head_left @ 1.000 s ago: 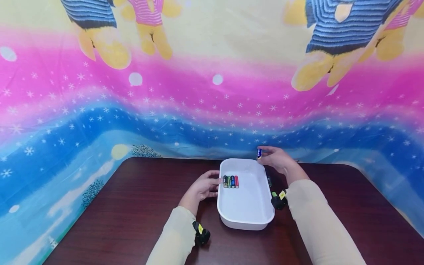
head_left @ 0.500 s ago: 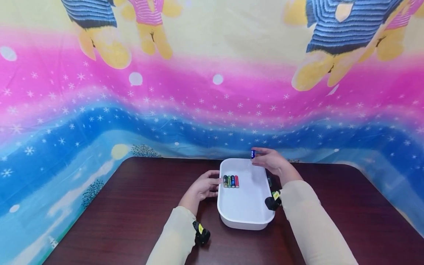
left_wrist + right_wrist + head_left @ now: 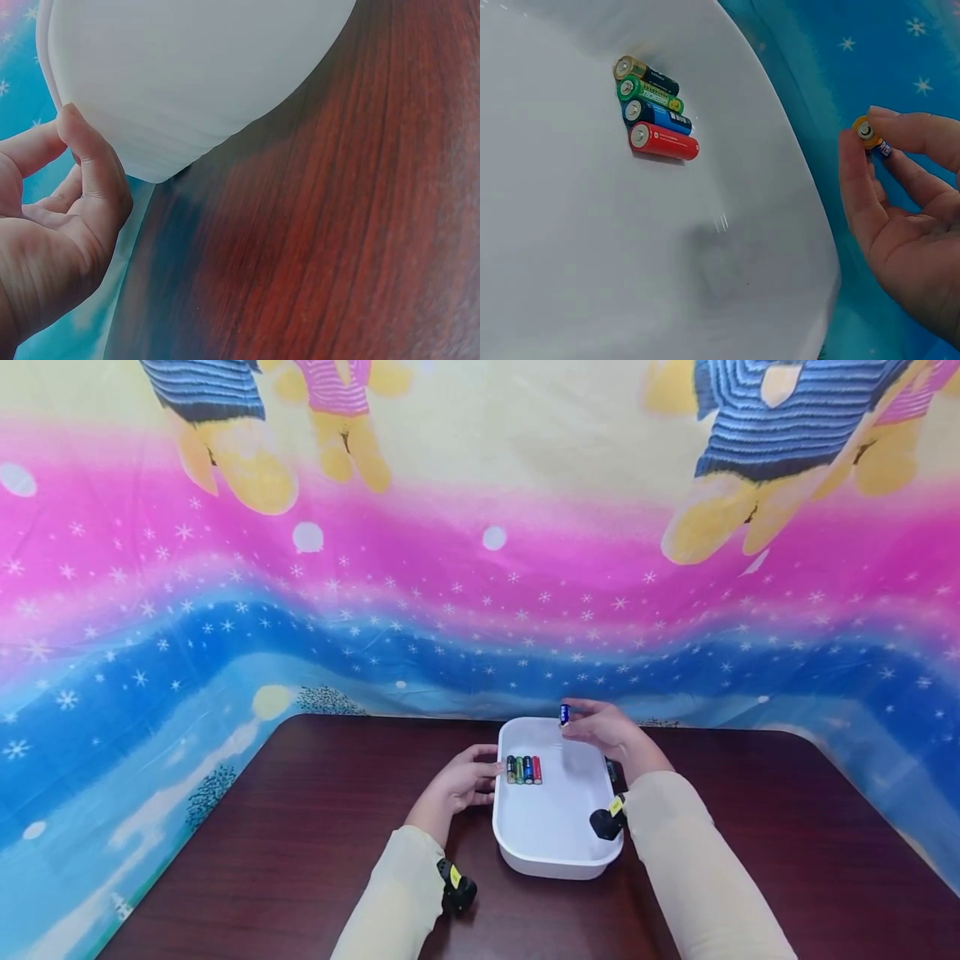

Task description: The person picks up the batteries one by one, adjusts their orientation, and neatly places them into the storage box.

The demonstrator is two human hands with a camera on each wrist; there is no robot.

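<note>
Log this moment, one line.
left hand: holding white rectangular tray | right hand: pinching blue-yellow cylindrical battery, raised | in tray: row of four cylindrical batteries, black-gold, green, blue, red

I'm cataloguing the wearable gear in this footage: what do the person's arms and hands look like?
The left hand and right hand are bare. Both arms wear plain, long cream fabric sleeves. A small black camera with a yellow label sits near each cuff; no cables show.
</note>
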